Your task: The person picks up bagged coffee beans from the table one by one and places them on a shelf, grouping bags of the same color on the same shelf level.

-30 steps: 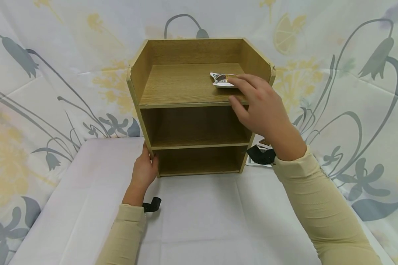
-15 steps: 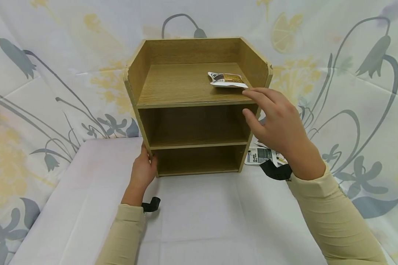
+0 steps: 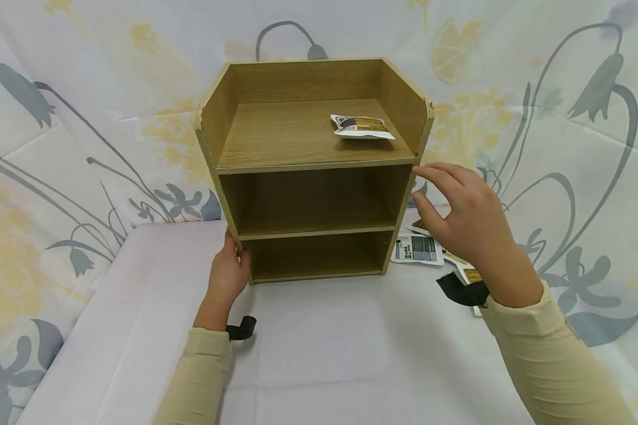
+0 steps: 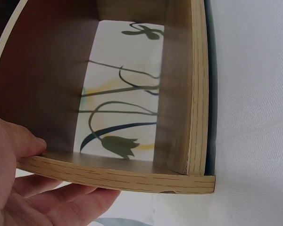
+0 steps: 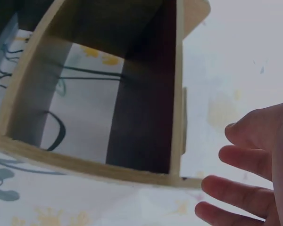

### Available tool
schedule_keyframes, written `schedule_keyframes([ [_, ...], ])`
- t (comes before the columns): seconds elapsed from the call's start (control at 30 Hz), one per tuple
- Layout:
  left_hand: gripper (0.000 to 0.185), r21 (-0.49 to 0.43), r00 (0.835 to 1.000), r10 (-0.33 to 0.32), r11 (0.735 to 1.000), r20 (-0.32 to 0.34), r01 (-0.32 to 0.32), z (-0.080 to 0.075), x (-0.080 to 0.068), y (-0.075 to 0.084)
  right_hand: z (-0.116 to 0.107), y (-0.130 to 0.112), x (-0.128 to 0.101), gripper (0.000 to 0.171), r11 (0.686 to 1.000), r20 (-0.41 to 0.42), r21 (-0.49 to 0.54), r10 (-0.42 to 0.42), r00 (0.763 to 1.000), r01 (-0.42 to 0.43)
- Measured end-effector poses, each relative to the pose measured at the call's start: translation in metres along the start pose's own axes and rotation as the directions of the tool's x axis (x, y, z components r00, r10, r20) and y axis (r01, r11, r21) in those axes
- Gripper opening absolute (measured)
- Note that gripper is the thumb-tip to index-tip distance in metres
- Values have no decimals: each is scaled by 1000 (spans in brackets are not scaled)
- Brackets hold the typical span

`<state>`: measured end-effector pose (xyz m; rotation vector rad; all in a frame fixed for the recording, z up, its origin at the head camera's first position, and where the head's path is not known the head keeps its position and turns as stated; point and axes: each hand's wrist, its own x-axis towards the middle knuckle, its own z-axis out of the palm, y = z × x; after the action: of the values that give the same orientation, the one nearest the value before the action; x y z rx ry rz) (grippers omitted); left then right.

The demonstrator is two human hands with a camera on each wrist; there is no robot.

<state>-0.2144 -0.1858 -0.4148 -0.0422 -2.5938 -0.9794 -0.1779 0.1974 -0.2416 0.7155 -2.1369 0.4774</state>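
A small wooden shelf unit (image 3: pixel 282 136) with a walled top and two open compartments below stands on the white cloth. On the right of its top board lies a sachet (image 3: pixel 363 127) with white, brown and yellow print. My left hand (image 3: pixel 228 271) grips the lower left side panel; in the left wrist view the thumb (image 4: pixel 26 141) is inside it and the other fingers are outside. My right hand (image 3: pixel 468 215) is beside the unit's right side, fingers loosely bent and holding nothing. In the right wrist view its fingertips (image 5: pixel 214 186) appear near the panel's edge.
Several similar sachets (image 3: pixel 417 249) lie on the cloth right of the unit, partly hidden by the right hand and its black wrist strap (image 3: pixel 462 290). A floral-patterned cloth (image 3: pixel 111 88) hangs behind and at both sides. White cloth (image 3: pixel 319 348) covers the table.
My right hand has come off the sachet on the top board and moved down to the right, uncovering it and more sachets on the table. The left hand keeps its grip.
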Motion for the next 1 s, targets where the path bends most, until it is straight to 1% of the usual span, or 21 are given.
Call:
schedule_keyframes([
  [0.2, 59, -12, 1000, -26, 1000, 12, 26, -1, -2, 0, 2, 9, -17, 36, 998, 54, -17, 66, 996, -65],
  [0.3, 60, -14, 999, -38, 999, 20, 38, 0, -3, -1, 4, 14, -24, 35, 996, 63, -25, 90, 994, -88],
  [0.43, 59, -12, 999, -36, 999, 19, 37, 1, -2, -3, 6, 22, -33, 34, 992, 72, -44, 118, 990, -116],
  [0.57, 59, -8, 1000, -25, 1000, 7, 25, 1, -2, -4, 7, 28, -44, 34, 984, 113, -75, 172, 979, -164],
  [0.77, 58, -2, 1000, -11, 1000, -2, 11, 1, -2, -3, 8, 37, -61, 35, 970, 185, -118, 232, 955, -213],
  [0.87, 58, -4, 1000, -11, 1000, 3, 11, 1, -1, -1, 7, 41, -70, 37, 959, 227, -131, 275, 934, -250],
  [1.0, 58, -9, 1000, -17, 1000, 9, 17, 1, 0, -1, 8, 47, -79, 39, 946, 295, -144, 320, 900, -289],
])
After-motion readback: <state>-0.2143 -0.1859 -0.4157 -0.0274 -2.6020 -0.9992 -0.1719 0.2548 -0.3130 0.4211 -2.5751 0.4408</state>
